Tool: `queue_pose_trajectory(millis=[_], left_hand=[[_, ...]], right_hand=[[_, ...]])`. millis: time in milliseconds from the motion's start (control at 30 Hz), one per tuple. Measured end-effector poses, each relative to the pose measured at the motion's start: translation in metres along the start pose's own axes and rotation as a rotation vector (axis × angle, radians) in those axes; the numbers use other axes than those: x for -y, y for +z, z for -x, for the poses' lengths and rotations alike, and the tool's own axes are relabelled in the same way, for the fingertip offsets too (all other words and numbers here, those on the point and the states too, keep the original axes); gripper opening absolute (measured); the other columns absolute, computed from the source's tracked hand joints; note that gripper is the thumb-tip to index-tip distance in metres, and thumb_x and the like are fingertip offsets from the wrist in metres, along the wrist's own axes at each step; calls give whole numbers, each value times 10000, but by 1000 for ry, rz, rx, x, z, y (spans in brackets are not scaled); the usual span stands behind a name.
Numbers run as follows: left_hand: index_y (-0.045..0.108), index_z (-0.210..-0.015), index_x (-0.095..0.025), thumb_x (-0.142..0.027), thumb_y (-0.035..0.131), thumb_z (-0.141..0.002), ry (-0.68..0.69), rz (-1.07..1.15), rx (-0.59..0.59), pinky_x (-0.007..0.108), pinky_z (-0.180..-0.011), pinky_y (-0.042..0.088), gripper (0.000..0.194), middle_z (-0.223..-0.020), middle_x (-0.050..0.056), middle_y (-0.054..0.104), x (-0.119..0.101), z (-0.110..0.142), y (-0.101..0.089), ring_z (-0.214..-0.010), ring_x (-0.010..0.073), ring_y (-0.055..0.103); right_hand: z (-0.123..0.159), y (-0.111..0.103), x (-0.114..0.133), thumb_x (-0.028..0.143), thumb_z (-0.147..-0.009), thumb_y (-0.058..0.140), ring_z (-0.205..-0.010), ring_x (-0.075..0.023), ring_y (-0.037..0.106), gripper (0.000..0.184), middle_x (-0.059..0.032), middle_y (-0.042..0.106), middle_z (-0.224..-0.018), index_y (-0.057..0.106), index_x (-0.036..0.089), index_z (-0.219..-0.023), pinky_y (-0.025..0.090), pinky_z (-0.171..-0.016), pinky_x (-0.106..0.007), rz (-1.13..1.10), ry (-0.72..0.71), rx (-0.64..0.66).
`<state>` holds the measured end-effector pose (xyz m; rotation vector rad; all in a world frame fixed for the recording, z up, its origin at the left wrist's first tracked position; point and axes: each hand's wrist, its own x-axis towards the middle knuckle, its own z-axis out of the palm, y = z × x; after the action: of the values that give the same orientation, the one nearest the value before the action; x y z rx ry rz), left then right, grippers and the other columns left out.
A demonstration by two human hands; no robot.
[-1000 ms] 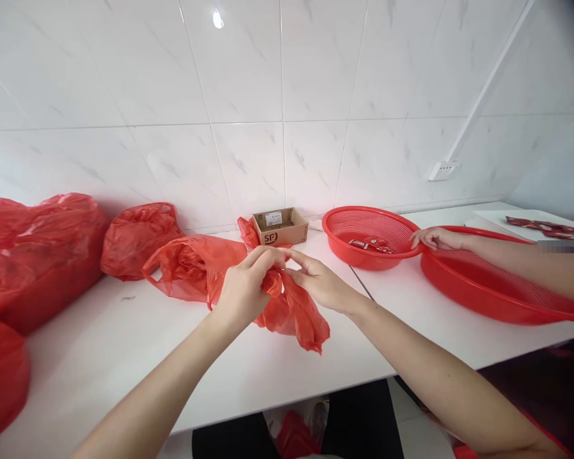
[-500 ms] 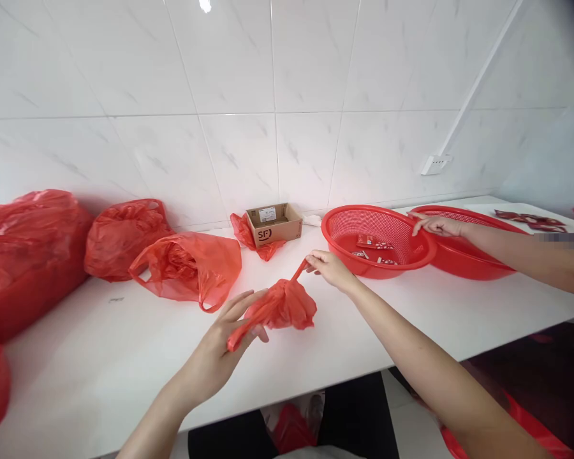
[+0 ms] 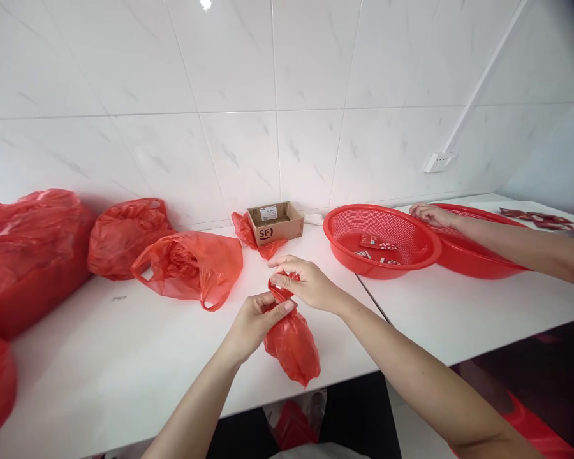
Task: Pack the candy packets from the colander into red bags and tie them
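Both of my hands grip a small red plastic bag point(image 3: 291, 344) above the front part of the white counter point(image 3: 124, 357). My left hand point(image 3: 256, 319) pinches the bag's neck from below. Just above it, my right hand point(image 3: 303, 284) holds the twisted top of the bag. The bag's filled body hangs down toward the counter's front edge.
Several red plastic bags point(image 3: 191, 264) lie at the left and back. A small cardboard box point(image 3: 275, 223) stands by the tiled wall. Two red mesh baskets point(image 3: 377, 239) sit at the right; another person's hand point(image 3: 428, 213) rests on the far basket's rim.
My hands first stretched the bag's handles apart, then came together at its neck. The bag now hangs lower and nearer the counter's front edge. The other person's hand shifted along the basket rim.
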<state>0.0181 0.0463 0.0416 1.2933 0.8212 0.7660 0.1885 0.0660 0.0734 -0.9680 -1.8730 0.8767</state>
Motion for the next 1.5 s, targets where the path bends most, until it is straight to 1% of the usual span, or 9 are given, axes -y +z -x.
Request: queue_pose_trajectory(millis=[267, 433, 633, 767, 900, 1100, 1267, 1367, 1500], left_hand=[[621, -605, -147, -421, 665, -826, 98, 53, -151, 218, -644, 403, 355, -659, -3, 580, 7, -1, -3, -649, 102, 501], [729, -961, -208, -411, 640, -847, 147, 8, -183, 284, -787, 481, 250, -802, 23, 685, -3, 5, 2, -824, 178, 613], [736, -878, -203, -321, 712, -793, 197, -133, -174, 307, -812, 515, 148, -952, 58, 699, -8, 14, -8, -902, 205, 652], [666, -849, -207, -220, 698, -771, 309, -239, -101, 329, -712, 522, 85, -921, 48, 656, -2, 12, -8, -787, 186, 641], [615, -859, -223, -88, 622, -756, 433, -471, -139, 423, -998, 399, 170, -861, 16, 666, 4, 6, -5, -820, 175, 628], [529, -889, -228, -82, 606, -737, 571, -561, -377, 288, -718, 492, 224, -901, 14, 627, 17, 4, 2, -808, 169, 607], [577, -1006, -239, -105, 610, -781, 645, -680, -397, 258, -646, 474, 265, -917, 21, 617, 15, 9, 3, -770, 152, 587], [662, -944, -219, -103, 608, -783, 633, -732, -329, 266, -652, 480, 205, -885, 40, 627, 5, 11, -3, -790, 169, 608], [744, -872, -220, -217, 624, -836, 466, -705, -229, 280, -679, 500, 125, -847, 45, 715, -11, 12, -13, -769, 185, 656]], right_hand=[[16, 1, 2, 329, -968, 421, -518, -106, 418, 98, 92, 433, -577, 471, 245, -977, 332, -567, -238, 179, 81, -59], [39, 9, 29, 294, -960, 430, -509, -100, 390, 54, 99, 379, -563, 422, 248, -988, 311, -543, -227, 95, 51, -174], [62, 20, 10, 272, -941, 429, -486, -100, 379, 25, 91, 431, -576, 418, 251, -933, 332, -495, -228, 20, 192, -141], [55, 14, -4, 170, -842, 532, -828, -153, 578, 124, -11, 626, -907, 525, 232, -949, 475, -771, -318, 212, 51, -273], [49, 19, -7, 140, -849, 500, -914, -144, 602, 176, -16, 637, -973, 545, 229, -993, 481, -877, -337, -3, 3, -176], [52, 41, -9, 212, -826, 586, -726, -121, 559, 76, 20, 573, -798, 514, 217, -850, 490, -717, -289, -265, 115, -232], [50, 33, -14, 363, -862, 600, -764, -149, 629, 226, -2, 625, -805, 581, 193, -1010, 533, -747, -338, -622, 266, -106], [50, 26, -13, 352, -881, 583, -771, -156, 632, 192, -26, 657, -841, 625, 180, -955, 528, -722, -329, -430, 237, -68], [53, 23, -9, 201, -918, 468, -744, -156, 587, 154, -36, 663, -827, 605, 197, -851, 458, -664, -299, 228, -64, -167]])
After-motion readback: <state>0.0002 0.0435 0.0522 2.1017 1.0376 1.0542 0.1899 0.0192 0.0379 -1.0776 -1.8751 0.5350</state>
